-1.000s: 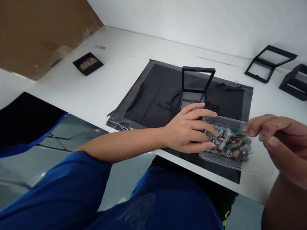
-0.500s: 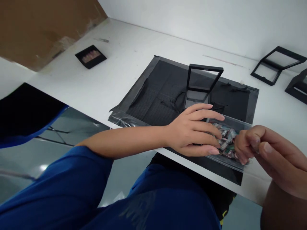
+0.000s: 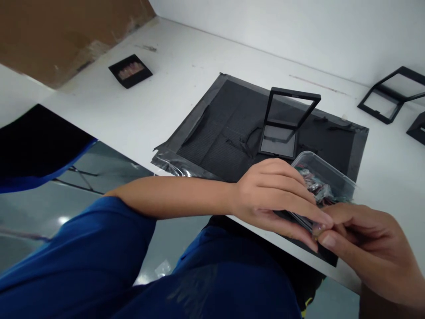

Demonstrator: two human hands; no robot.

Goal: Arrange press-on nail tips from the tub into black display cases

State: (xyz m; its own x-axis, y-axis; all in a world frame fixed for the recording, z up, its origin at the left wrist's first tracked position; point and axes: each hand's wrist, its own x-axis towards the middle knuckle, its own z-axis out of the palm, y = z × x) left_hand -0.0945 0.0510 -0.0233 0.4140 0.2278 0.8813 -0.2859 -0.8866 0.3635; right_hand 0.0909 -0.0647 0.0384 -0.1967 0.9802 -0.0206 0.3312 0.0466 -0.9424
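Note:
A small, translucent pinkish piece (image 3: 318, 229), its exact kind unclear, sits between the fingertips of both hands at the near side of the table. My right hand (image 3: 375, 248) is closed, with its thumb and index finger pinching the piece. From the left comes my left hand (image 3: 275, 195), back upward, its index fingertip and thumb on either side of the same piece. Just behind the hands, a clear plastic box (image 3: 338, 177) holds several small wrapped bits. Part of the box is hidden by my fingers. A black display frame (image 3: 294, 95) stands opened behind it.
A taped black mat (image 3: 212, 128) lies beneath the frame and box. At the far left is a black card (image 3: 131, 71) bearing a row of pinkish nail-shaped pieces. Another opened frame (image 3: 375, 113) and a black object (image 3: 416, 128) are at the right. A brown panel (image 3: 73, 35) borders the table.
My two hands have come together, fingertips meeting at the small piece. My right hand has moved left and away from over the box. The view has shifted slightly.

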